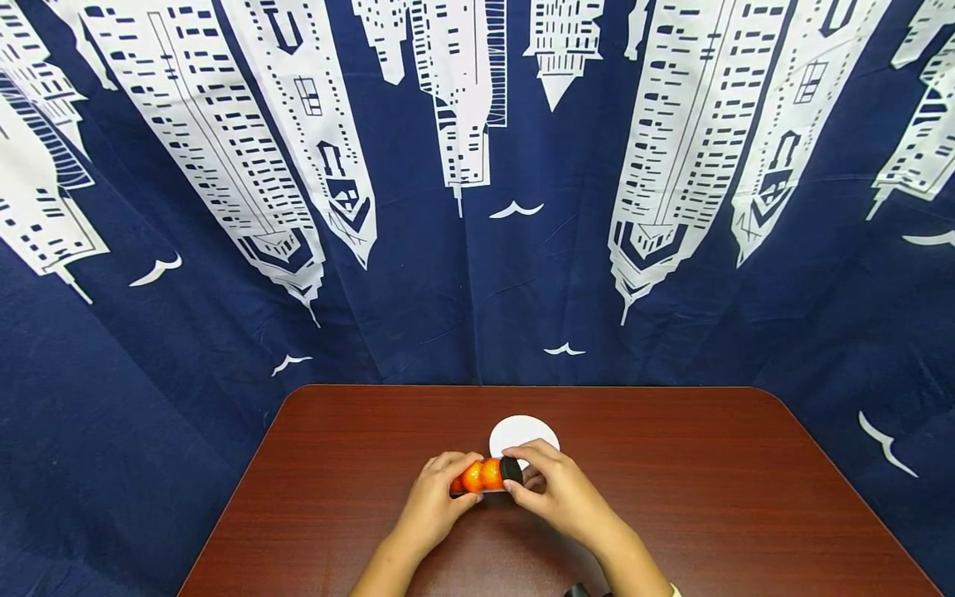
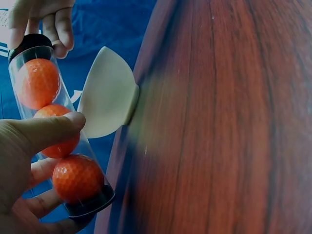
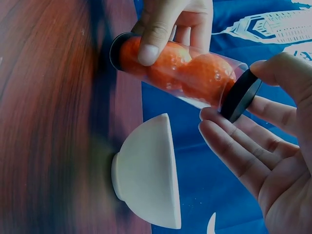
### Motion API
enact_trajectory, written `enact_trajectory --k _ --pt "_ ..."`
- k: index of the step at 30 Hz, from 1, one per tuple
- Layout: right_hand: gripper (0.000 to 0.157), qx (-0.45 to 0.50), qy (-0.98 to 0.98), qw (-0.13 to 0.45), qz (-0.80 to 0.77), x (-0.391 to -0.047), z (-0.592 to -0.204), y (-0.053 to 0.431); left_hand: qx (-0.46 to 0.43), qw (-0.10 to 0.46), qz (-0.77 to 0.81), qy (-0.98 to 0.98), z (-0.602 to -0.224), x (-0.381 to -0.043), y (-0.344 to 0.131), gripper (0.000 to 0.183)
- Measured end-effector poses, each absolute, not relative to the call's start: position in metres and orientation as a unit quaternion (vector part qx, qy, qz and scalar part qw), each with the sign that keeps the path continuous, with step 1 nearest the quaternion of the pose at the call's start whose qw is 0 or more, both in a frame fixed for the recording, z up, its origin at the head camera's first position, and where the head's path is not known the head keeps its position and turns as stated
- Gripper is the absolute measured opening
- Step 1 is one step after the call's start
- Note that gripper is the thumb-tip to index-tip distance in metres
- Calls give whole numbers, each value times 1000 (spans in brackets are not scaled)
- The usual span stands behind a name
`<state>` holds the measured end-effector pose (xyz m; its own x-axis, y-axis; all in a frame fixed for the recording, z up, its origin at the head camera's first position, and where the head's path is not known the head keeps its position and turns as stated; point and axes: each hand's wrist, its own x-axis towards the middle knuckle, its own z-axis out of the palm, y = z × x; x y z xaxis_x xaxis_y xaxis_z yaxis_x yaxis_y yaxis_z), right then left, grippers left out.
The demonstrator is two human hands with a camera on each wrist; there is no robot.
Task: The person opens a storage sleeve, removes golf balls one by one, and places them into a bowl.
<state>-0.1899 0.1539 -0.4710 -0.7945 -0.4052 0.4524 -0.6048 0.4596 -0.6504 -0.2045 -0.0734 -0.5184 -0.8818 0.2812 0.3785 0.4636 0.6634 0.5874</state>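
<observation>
A transparent plastic tube (image 2: pixel 87 146) holds three dimpled orange golf balls (image 2: pixel 78 178) in a row, with a black cap on each end. My left hand (image 1: pixel 438 496) grips the tube around its body, thumb on the near side. With thumb and fingertips my right hand (image 1: pixel 561 491) pinches the black cap (image 3: pixel 241 95) at the other end; its lower fingers spread below the tube. The cap sits at the tube's mouth, and whether it is loosened I cannot tell. Just behind the tube stands a white bowl (image 3: pixel 148 170), upright on the table.
The reddish-brown wooden table (image 1: pixel 709 481) has rounded far corners. Beyond its far edge hangs a dark blue cloth (image 1: pixel 418 332) printed with white buildings and birds. A small black object (image 1: pixel 577 590) shows at the bottom edge beside the right forearm.
</observation>
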Motion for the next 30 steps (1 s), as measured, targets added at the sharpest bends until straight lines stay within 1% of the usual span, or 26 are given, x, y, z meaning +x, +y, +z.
enact_trajectory --k 13,21,30 --pt "41 284 -848 159 419 -190 -471 153 -202 135 -364 -899 -517 -203 -71 52" --pt "45 279 -854 194 395 -190 -468 157 -196 124 -381 -895 -517 -202 -70 52" --pt "46 260 -865 218 369 -196 -469 167 -190 143 -391 -889 -519 -204 -71 52"
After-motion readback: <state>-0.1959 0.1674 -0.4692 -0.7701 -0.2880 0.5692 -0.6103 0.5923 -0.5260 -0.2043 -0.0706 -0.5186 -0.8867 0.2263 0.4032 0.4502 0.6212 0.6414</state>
